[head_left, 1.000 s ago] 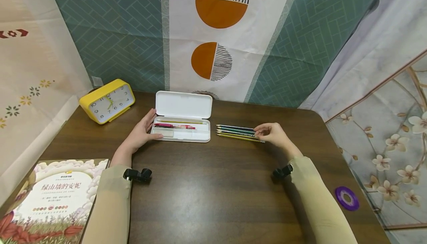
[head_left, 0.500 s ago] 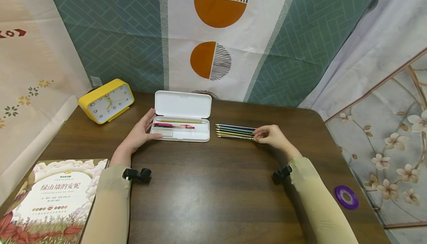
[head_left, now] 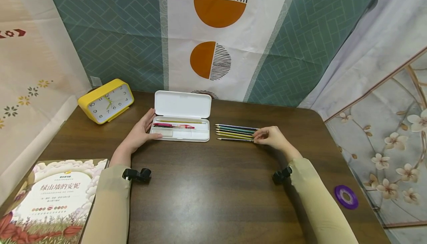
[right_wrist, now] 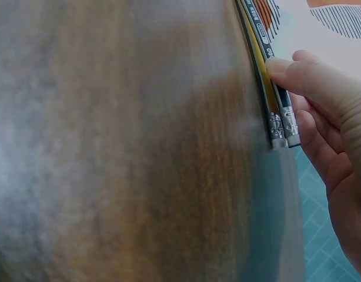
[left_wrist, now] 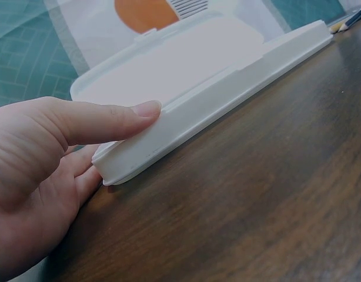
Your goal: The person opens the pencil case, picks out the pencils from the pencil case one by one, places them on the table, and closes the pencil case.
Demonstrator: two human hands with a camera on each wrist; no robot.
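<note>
A white pencil case (head_left: 200, 134) lies with its lid (head_left: 182, 104) raised. Inside are a gold-coloured pencil (head_left: 181, 122), a red pen (head_left: 166, 125) and a white eraser (head_left: 165, 133). My left hand (head_left: 137, 132) holds the case by its left end; in the left wrist view the thumb (left_wrist: 119, 120) lies over its front edge. Several pencils (head_left: 231, 129) lie side by side to the right of the case, points leftward. At their eraser ends, my right hand (head_left: 271, 138) pinches a dark pencil (right_wrist: 260, 35); the fingertips partly cover the bunch.
A yellow alarm clock (head_left: 108, 101) stands at the back left of the brown table (head_left: 207, 192). A picture book (head_left: 56, 199) lies at the front left. On the right edge rests a purple roll of tape (head_left: 346, 197). Fabric hangs behind the table.
The right hand has shifted slightly at the pencils' eraser ends. Their order has changed: a dark pencil now lies at the front, a little apart from the rest. My left hand stays on the case.
</note>
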